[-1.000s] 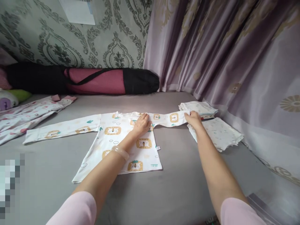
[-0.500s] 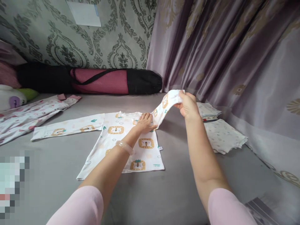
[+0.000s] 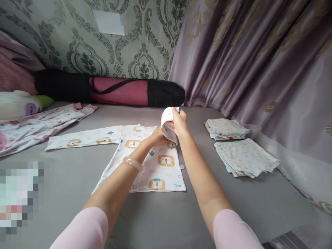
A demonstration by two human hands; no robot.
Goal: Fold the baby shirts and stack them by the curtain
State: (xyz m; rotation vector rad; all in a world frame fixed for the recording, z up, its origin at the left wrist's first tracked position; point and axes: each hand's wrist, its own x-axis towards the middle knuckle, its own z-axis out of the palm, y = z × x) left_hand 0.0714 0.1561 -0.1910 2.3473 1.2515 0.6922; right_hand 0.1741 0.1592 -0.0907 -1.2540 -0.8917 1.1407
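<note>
A small white long-sleeved shirt (image 3: 167, 173) with tan lion faces and green leaves lies spread on the grey sheet. Its left-side sleeve (image 3: 85, 137) stretches straight out across the sheet. My right hand (image 3: 180, 121) pinches the cuff end of the other sleeve (image 3: 167, 117), which is raised and curls back over the shoulder. Flat against the shirt near that shoulder rests my left hand (image 3: 158, 135), open, its fingertips partly hidden behind the lifted sleeve. A small tag (image 3: 182, 167) sticks out at the shirt's side seam.
Two folded cloth piles, one farther back (image 3: 227, 128) and one nearer (image 3: 246, 157), lie to the right. Pink-patterned clothing (image 3: 46, 126) and a white plush toy (image 3: 15, 105) are at left. A black and pink long bag (image 3: 119, 91) lies along the wall beside the curtain (image 3: 220, 58).
My right hand has brought the sleeve end leftward and slightly down, folding it over toward the shirt's body. My left hand stays near the shoulder. The view has shifted slightly.
</note>
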